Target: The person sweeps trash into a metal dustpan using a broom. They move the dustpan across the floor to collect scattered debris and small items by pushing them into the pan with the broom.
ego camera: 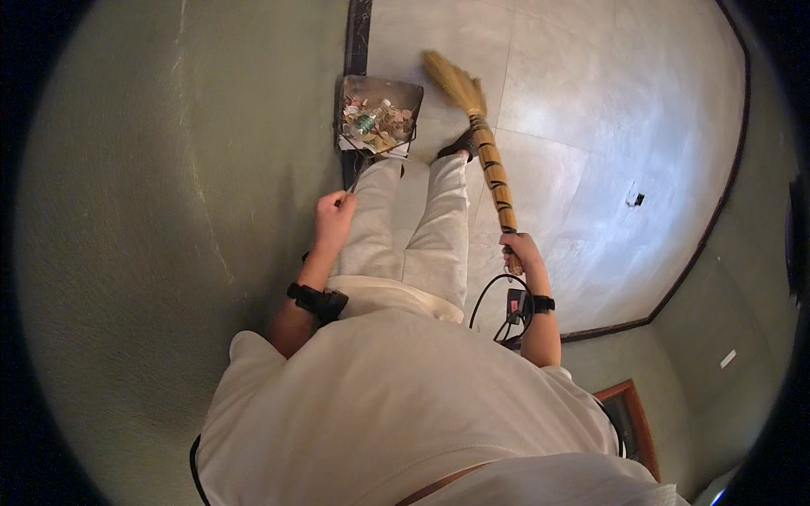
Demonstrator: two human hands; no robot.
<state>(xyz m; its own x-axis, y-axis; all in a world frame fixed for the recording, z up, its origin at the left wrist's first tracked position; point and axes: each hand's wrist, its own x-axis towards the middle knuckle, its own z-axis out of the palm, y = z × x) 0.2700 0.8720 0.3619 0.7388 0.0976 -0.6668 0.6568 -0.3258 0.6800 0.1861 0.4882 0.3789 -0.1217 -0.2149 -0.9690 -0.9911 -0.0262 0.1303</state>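
Note:
My right hand (524, 252) grips the upper end of a straw hand broom (492, 164), whose bristles point away from me over the tiled floor. My left hand (336, 212) is closed around the thin handle of a dustpan (405, 90); part of that handle is hidden by the hand and trouser leg. The dustpan stands against the left wall, in front of my feet. It holds a crumpled plastic bottle (373, 119) with a green label, dry leaves, scraps of paper and other litter.
A green wall (126, 190) rises close on my left, with dark skirting (357, 38) along its foot. A small dark object (639, 200) lies on the floor to the right. A black device with looped cable (517, 307) is by my right wrist.

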